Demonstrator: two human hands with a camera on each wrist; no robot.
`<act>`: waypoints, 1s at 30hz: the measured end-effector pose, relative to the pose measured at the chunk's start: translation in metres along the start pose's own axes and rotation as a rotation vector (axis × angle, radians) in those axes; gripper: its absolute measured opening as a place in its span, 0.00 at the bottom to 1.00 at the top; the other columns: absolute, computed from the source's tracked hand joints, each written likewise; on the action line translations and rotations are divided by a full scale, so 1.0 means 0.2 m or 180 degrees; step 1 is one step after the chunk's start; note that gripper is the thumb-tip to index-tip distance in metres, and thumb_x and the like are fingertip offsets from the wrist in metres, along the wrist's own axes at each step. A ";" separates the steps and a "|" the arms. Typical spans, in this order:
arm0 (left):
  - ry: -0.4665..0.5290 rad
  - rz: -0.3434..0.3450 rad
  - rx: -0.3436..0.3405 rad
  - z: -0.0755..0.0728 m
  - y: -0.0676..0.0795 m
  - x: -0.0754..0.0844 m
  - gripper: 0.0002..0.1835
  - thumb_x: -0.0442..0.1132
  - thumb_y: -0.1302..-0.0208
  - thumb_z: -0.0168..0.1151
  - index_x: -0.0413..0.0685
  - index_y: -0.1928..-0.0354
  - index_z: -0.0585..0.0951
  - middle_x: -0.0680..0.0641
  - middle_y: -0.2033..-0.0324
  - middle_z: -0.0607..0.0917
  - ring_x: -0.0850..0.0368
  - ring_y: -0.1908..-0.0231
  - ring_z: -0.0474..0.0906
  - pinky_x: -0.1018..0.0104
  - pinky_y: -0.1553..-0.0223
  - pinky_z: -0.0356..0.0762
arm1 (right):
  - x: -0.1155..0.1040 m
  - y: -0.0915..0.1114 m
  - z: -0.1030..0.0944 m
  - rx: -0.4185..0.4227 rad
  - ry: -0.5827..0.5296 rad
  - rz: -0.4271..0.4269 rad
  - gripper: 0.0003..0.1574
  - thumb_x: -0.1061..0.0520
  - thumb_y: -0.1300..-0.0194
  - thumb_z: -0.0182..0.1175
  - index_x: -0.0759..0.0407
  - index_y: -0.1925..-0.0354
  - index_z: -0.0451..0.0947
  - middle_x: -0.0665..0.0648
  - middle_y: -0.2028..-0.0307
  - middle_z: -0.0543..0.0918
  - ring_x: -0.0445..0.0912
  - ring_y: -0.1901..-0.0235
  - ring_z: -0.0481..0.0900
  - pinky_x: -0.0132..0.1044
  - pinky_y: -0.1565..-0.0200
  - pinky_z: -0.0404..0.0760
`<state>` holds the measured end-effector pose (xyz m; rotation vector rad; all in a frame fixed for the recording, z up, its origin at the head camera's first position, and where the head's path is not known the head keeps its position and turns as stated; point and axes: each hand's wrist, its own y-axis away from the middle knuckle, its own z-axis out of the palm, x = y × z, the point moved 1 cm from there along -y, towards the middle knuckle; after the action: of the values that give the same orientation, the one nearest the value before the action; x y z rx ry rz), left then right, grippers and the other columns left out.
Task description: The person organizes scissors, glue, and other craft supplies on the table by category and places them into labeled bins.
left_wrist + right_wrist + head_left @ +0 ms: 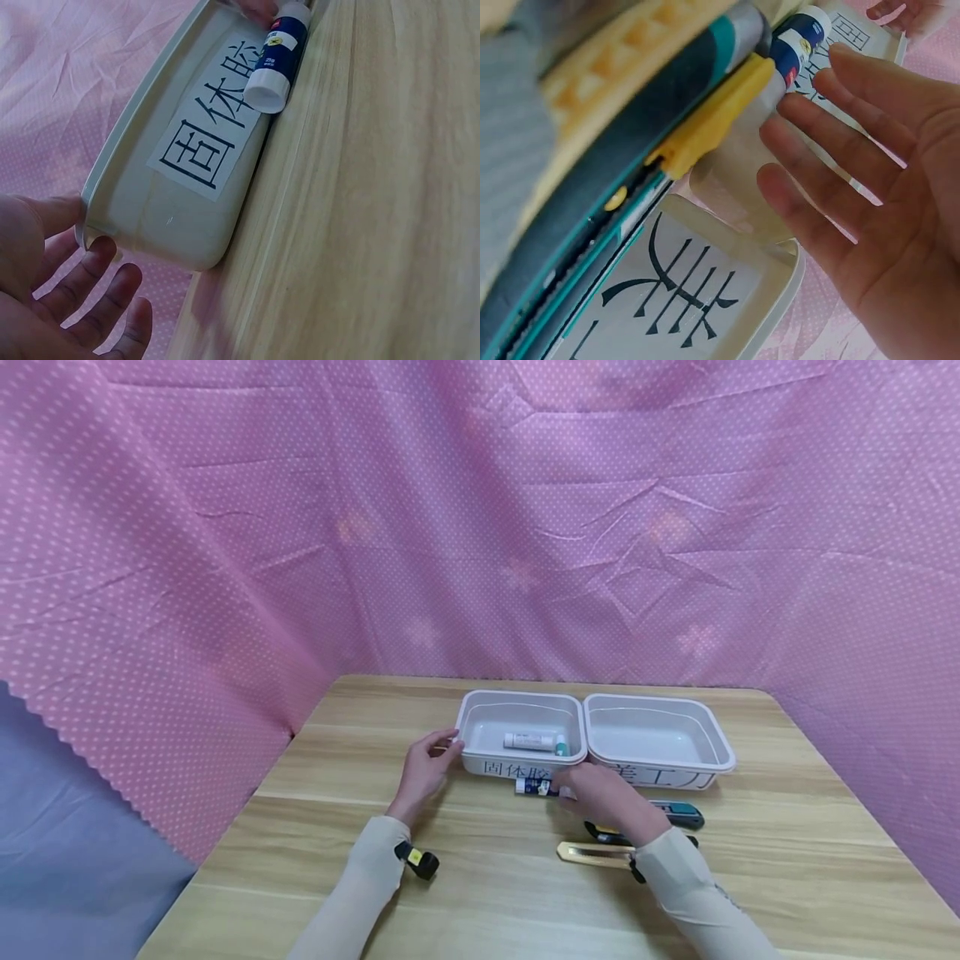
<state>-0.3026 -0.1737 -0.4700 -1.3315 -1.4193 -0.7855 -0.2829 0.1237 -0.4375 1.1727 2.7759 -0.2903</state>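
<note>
My left hand (426,770) pinches the front left corner of the left white plastic box (480,766) between thumb and fingers. A blue-and-white glue stick (531,787) lies on the table against that box's labelled front; the left wrist view shows its white end (266,94). Over its right end reaches my right hand (603,793), with fairly straight fingers (855,150) and the fingertips close to the stick. Whether they touch it I cannot tell. Inside the left box lies a white glue stick (527,742) with a green end.
Beside the left box stands a second white box (660,743) with a printed label. Several utility knives lie under and around my right forearm: a yellow one (596,854), a teal-and-black one (681,814) and a black-and-yellow one (606,834). A pink dotted cloth (525,527) hangs behind the table.
</note>
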 end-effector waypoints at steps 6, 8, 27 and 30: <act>0.0005 0.0029 -0.0023 -0.01 0.00 0.00 0.20 0.42 0.31 0.68 0.46 0.40 0.83 0.42 0.51 0.85 0.49 0.51 0.81 0.60 0.49 0.81 | -0.01 0.00 -0.01 0.0029 0.0027 -0.0007 0.12 0.60 0.39 0.74 0.52 0.56 0.88 0.50 0.57 0.89 0.44 0.60 0.85 0.42 0.57 0.85; 0.0017 -0.0010 -0.0065 -0.01 0.01 -0.01 0.20 0.43 0.31 0.67 0.46 0.39 0.82 0.43 0.50 0.85 0.49 0.50 0.81 0.59 0.49 0.81 | -0.02 0.00 -0.01 0.0025 0.0040 -0.0025 0.14 0.60 0.40 0.74 0.53 0.54 0.87 0.51 0.56 0.89 0.45 0.59 0.86 0.43 0.56 0.86; -0.0003 0.0076 -0.0044 -0.01 0.01 0.00 0.19 0.41 0.31 0.68 0.45 0.40 0.83 0.42 0.55 0.87 0.51 0.54 0.81 0.66 0.54 0.78 | -0.08 -0.01 0.06 -0.0416 0.0394 0.0173 0.21 0.64 0.34 0.67 0.51 0.44 0.83 0.51 0.70 0.84 0.40 0.80 0.72 0.33 0.76 0.76; 0.0013 0.0077 -0.0032 -0.01 0.01 0.00 0.19 0.40 0.31 0.68 0.45 0.40 0.83 0.42 0.56 0.87 0.51 0.54 0.81 0.66 0.54 0.78 | -0.09 -0.01 0.06 -0.0401 0.0411 0.0159 0.20 0.65 0.33 0.66 0.51 0.45 0.83 0.50 0.70 0.83 0.40 0.81 0.70 0.32 0.77 0.74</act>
<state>-0.3006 -0.1750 -0.4697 -1.3517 -1.3952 -0.7799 -0.2717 0.1080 -0.4459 1.2696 2.8196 -0.0352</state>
